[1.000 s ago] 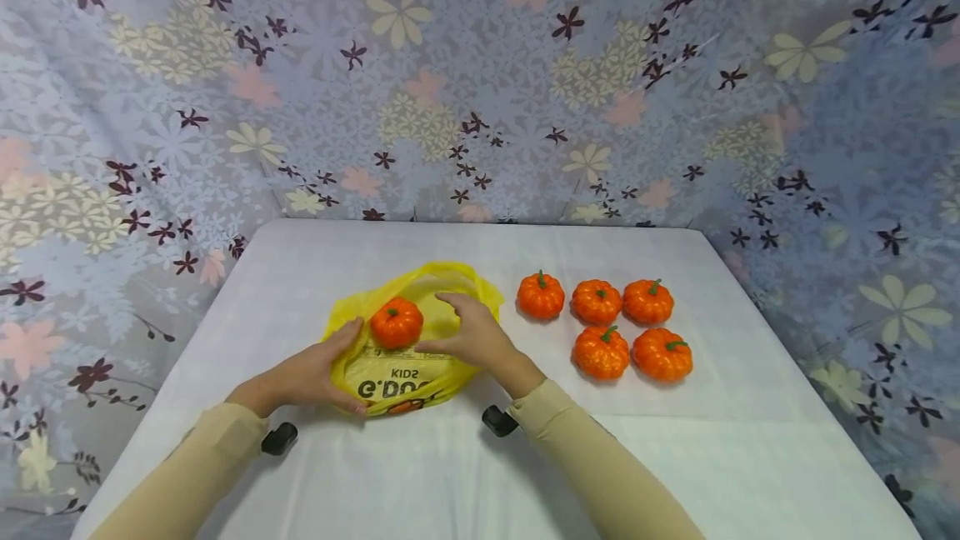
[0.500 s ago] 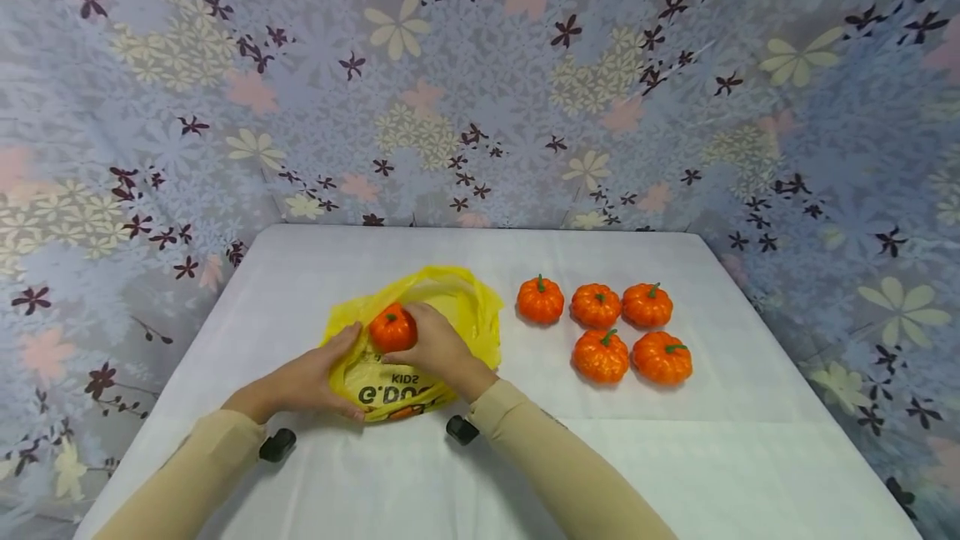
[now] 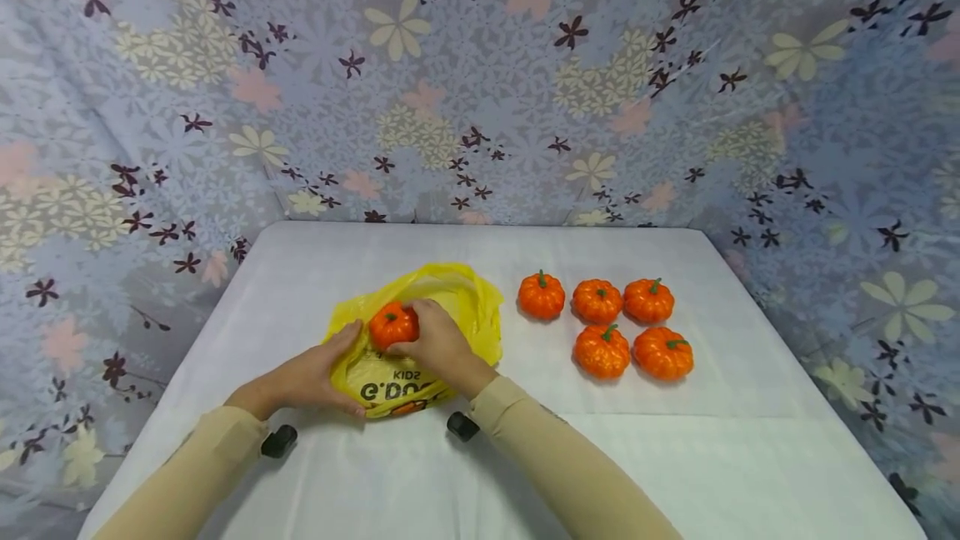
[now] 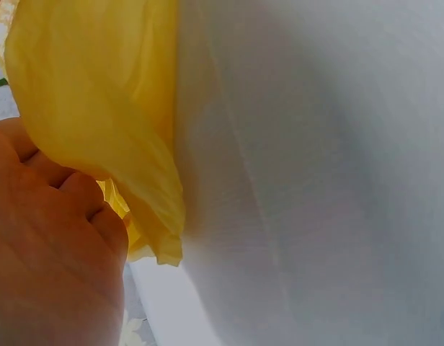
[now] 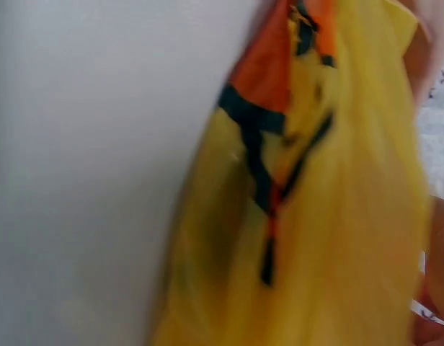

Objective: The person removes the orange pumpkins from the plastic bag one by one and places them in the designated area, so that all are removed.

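Note:
A yellow plastic bag [image 3: 480, 315] with dark lettering lies open on the table. My left hand [image 3: 303, 377] holds its left edge, and the left wrist view shows the curled fingers of that hand [image 4: 56, 238] against the yellow film. A small orange pumpkin [image 3: 390, 327] with a green stem sits in the bag's mouth. My right hand [image 3: 444, 350] reaches over the bag and grips this pumpkin from its right side, thumb toward me. In the right wrist view the printed bag [image 5: 337, 216] covers most of that hand.
Several more orange pumpkins stand to the right of the bag, the nearest pumpkin [image 3: 541, 296] close to its right edge. They rest on a white-covered table [image 3: 720, 465]. Behind it hangs a floral cloth [image 3: 480, 90].
My right hand has moved left from above the bag's middle and taken hold of the pumpkin. The left hand has stayed at the bag's left edge.

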{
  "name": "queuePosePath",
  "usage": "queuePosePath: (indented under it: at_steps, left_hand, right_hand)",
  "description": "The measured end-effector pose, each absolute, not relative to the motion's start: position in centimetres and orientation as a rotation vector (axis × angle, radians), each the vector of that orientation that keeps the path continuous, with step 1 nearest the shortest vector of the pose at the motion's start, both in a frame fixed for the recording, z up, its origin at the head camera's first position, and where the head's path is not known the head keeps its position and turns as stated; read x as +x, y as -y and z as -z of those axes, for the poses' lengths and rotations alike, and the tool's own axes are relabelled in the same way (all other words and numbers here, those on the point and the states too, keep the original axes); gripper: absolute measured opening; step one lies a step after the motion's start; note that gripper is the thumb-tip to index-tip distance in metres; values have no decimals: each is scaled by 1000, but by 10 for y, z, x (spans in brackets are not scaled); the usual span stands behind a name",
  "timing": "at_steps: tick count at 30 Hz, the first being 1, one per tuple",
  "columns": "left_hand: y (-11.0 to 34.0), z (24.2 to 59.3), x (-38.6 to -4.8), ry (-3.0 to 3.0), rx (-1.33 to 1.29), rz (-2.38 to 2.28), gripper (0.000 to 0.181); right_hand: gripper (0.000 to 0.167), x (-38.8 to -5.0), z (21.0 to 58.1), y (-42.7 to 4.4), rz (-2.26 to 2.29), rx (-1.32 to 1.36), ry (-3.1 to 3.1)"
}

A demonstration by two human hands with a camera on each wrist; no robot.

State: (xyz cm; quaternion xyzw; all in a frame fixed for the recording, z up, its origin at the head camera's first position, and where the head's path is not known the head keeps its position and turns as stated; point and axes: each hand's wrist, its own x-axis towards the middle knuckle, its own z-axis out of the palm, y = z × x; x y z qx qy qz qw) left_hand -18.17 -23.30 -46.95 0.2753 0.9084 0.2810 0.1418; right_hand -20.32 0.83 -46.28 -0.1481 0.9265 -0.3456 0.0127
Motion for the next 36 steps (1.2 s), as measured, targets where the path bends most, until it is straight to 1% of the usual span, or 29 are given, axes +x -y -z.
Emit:
queuePosePath:
  at_steps: [7,11,14,20,24,28,36]
  left_hand:
    - [232,470,-184,-2630,776,-767,140]
    - [233,470,-184,-2631,777,-770,140]
    - [233,469,-184,-2628,765,-781,140]
    - [232,468,-182,-2620,756,-788,141]
    - [231,468,-181,-2618,765,-784,141]
    - [232,468,-181,-2628,766,-771,141]
    - [238,466,-182,-2639,739,-760,141]
  right_hand:
    - [67,-192,440,-22,1123,-501,-2939]
    - [67,-186,424,-29,1225,-567,-2923]
    - [66,-183,417,-38,1300,-566,-2902]
    - [69,-177,418,-70,1382,-402,-2910]
    - [68,-167,420,-99,1407,-254,-2912]
    - [68,-157,420,-128,1423,-173,-2941]
    - [72,-143,431,-172,1212,11,-3086]
